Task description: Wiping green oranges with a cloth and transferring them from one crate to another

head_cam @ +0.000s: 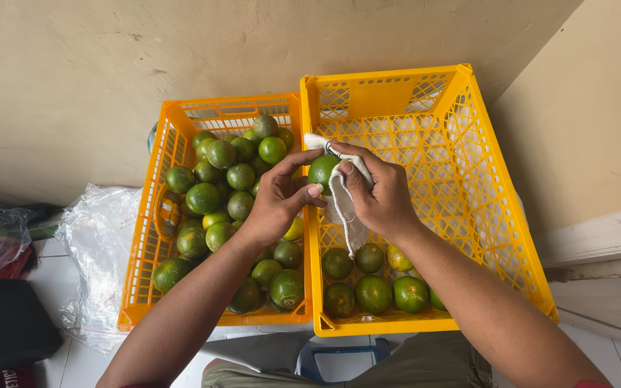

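My left hand (279, 195) holds a green citrus fruit (321, 171) by its left side, above the seam between two crates. My right hand (380, 190) presses a white cloth (343, 205) against the same fruit; the cloth hangs down below my fingers. The left orange crate (145, 244) is piled with several green fruits (213, 194). The right yellow crate (468, 187) holds several green fruits (374, 291) along its near edge only.
Both crates stand against a beige wall. Crumpled clear plastic (95, 237) lies on the white tiled floor left of the orange crate, with a black bag (1, 323) further left. A white step or ledge (598, 244) lies to the right. My knees are below the crates.
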